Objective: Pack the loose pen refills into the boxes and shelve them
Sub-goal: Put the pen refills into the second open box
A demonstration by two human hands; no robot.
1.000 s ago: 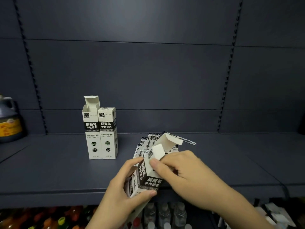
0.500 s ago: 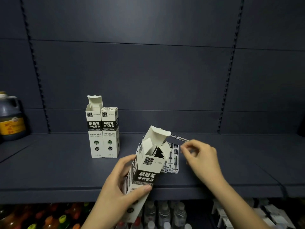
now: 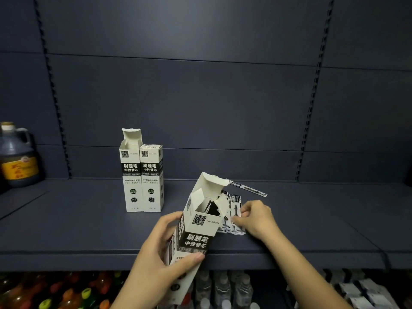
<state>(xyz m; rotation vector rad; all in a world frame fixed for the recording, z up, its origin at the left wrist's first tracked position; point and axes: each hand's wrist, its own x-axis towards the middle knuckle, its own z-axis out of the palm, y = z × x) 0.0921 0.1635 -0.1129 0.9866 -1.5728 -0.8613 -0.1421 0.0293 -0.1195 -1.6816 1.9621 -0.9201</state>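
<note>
White-and-black boxes, dark grey shelf

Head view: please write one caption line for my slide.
Left hand holds an open refill box while right hand picks loose refills from the shelf.

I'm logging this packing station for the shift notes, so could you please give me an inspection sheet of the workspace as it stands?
Surface: dark shelf, mostly bare.
Job's things: open box held tilted at the shelf's front edge, top flaps up; two upright boxes side by side further back, the left one's lid open, the right one's closed; loose refill packets lying flat beside the held box; one single refill behind them.
Clutter: dark jug with yellow label at far left.
Hands: left hand grips the open box; right hand pinches the loose packets.
Cables: nothing seen.
Surroundings: bottles on the shelf below; bare back panel.
</note>
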